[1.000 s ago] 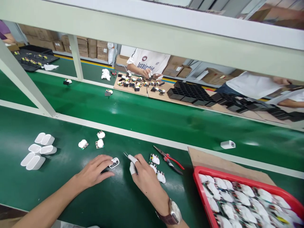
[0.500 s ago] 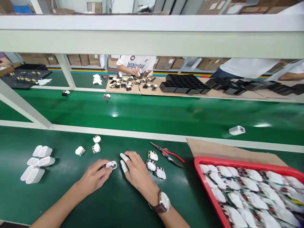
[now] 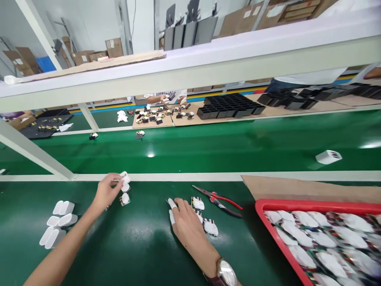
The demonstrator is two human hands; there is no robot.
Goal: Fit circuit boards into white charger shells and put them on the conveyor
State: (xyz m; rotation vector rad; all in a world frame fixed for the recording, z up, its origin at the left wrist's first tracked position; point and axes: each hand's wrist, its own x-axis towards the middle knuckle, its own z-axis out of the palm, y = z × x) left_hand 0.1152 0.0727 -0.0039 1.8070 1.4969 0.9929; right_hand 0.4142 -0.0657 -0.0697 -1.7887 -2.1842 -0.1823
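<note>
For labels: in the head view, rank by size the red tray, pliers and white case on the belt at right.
1. red tray, partly cropped
2. pliers
3. white case, though it lies farther off

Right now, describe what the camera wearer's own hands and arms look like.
The right hand wears white finger covers on thumb and index finger, plus a round silver-coloured wristwatch with a dark brown strap. The left hand and forearm show no watch or sleeve.

The long green belt point(image 3: 226, 149), red parts tray point(image 3: 312, 205) and cardboard boxes point(image 3: 114, 48) show a factory assembly line.
</note>
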